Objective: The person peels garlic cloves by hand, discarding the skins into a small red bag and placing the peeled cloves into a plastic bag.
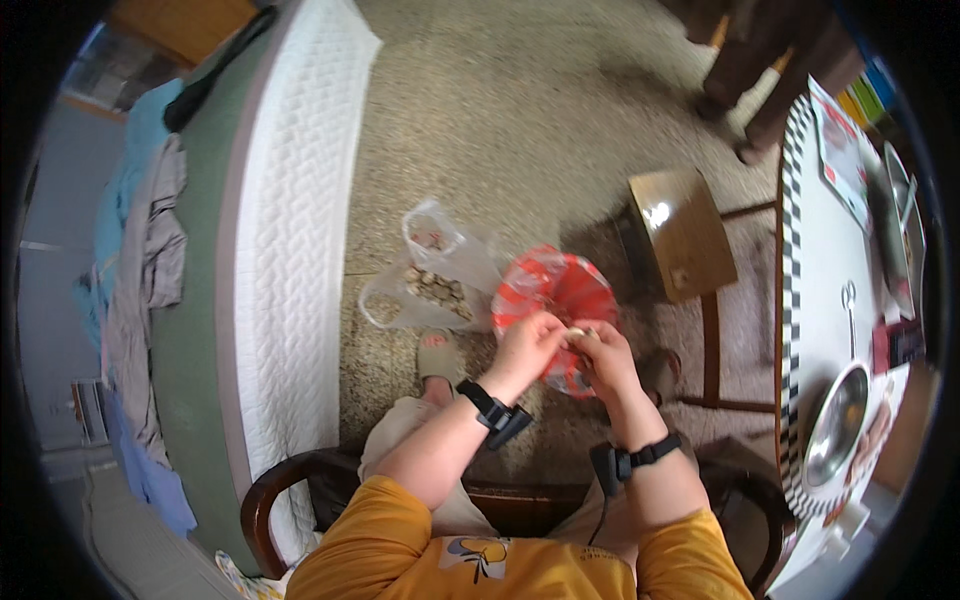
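Observation:
Both hands meet over a bin lined with a red and white plastic bag (551, 277). My right hand (606, 354) grips a small pale piece (576, 334), too small to name surely, between thumb and fingers. The fingertips of my left hand (531, 346) touch or pinch the same piece at its left side. Left of the bin, a translucent plastic bag (390, 304) stands on the floor with many small pale and brown pieces (439, 291) in it. Just behind lies another plastic bag (442, 247), holding a few reddish bits.
A wooden stool (682, 232) stands beyond the bin to the right. Along the right runs a table with a checkered edge (790, 300), bearing a metal bowl (838, 424) and scissors (850, 307). A bed with a white quilted cover (292, 225) flanks the left. Another person's legs (739, 90) are at the upper right.

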Demonstrator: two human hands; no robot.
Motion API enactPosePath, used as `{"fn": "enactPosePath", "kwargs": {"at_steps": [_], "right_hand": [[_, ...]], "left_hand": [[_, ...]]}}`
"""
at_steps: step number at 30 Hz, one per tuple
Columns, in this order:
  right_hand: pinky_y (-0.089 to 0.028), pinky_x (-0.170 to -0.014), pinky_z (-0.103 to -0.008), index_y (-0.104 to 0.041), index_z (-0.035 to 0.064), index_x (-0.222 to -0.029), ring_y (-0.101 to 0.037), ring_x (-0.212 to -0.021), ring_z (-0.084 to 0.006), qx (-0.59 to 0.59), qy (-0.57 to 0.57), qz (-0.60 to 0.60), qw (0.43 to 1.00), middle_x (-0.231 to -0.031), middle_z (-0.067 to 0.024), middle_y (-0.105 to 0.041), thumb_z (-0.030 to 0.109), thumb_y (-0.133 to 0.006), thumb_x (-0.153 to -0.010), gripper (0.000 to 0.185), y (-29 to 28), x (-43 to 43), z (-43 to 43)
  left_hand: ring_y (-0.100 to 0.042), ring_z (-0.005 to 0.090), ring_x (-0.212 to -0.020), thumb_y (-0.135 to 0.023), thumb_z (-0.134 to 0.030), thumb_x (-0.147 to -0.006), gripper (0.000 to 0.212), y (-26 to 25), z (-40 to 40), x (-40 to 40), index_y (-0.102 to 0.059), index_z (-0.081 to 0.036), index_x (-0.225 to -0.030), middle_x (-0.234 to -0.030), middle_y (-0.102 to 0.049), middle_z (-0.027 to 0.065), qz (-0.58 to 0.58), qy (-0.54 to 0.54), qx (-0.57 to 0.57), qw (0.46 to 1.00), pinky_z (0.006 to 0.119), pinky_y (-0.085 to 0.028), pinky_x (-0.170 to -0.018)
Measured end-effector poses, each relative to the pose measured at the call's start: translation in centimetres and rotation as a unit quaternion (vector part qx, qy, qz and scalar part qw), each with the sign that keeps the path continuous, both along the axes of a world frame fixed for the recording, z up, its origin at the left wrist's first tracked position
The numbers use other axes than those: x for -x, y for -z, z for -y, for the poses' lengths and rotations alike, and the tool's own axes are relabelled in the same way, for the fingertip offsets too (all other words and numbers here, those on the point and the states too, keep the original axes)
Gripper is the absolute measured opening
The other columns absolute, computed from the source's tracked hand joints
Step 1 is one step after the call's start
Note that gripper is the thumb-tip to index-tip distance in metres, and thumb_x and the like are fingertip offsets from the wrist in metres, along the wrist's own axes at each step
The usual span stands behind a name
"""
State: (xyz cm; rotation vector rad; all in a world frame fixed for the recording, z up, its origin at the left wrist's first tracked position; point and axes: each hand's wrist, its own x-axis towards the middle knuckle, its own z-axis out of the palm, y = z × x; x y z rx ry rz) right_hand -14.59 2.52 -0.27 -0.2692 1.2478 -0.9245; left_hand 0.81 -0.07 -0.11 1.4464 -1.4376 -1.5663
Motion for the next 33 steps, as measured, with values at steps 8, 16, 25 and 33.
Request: {"fn": "enactPosePath", "kwargs": {"at_steps": [8, 16, 25, 33], "right_hand": [[-0.041, -0.054, -0.0213, -0.056, 0.0061, -0.105, -0.064, -0.076, -0.0115, 0.006, 0.036, 0.034, 0.999, -0.087, -0.0040, -0.065, 0.006, -0.064, -0.085, 0.022, -1.3, 1.1, -0.8], [-0.041, -0.054, -0.0212, -0.055, 0.0065, -0.103, -0.063, -0.075, -0.0107, 0.026, 0.050, 0.017, 0.998, -0.087, -0.0031, -0.065, 0.007, -0.065, -0.085, 0.020, -0.3, 0.4, -0.5], [-0.040, -0.050, -0.0204, -0.054, 0.0061, -0.101, -0.066, -0.076, -0.0119, 0.014, 0.022, 0.023, 0.999, -0.086, -0.0038, -0.065, 0.007, -0.066, -0.084, 0.021, -1.3, 0.6, -0.4], [-0.043, -0.053, -0.0202, -0.059, 0.0024, -0.101, -0.062, -0.070, -0.0095, 0.013, 0.001, -0.033, 0.999, -0.083, -0.0038, -0.065, 0.004, -0.067, -0.081, 0.021, -1.1, 0.4, -0.5]], "left_hand": [[-0.065, 0.0138, -0.069, -0.059, -0.011, -0.090, 0.013, -0.3, 0.0, 0.7, -0.061, 0.003, -0.091, -0.075, -0.068, 0.0090, 0.071, -0.006, 0.049, 0.996, 0.027, -0.050, -0.062], [-0.065, 0.0107, -0.073, -0.058, -0.009, -0.091, 0.013, 0.3, -0.2, 0.6, -0.062, 0.002, -0.097, -0.079, -0.068, 0.0080, -0.055, -0.005, 0.012, 0.998, 0.024, -0.050, -0.065], [-0.060, 0.0059, -0.071, -0.058, -0.004, -0.090, 0.005, 0.0, -0.1, 0.5, -0.060, 0.001, -0.091, -0.076, -0.065, 0.0019, -0.034, 0.005, 0.000, 0.999, 0.020, -0.048, -0.064], [-0.051, 0.0078, -0.052, -0.063, -0.010, -0.087, 0.007, 0.5, 0.0, 0.1, -0.062, -0.003, -0.087, -0.059, -0.056, 0.0025, 0.060, -0.024, 0.068, 0.996, 0.026, -0.040, -0.049]]}}
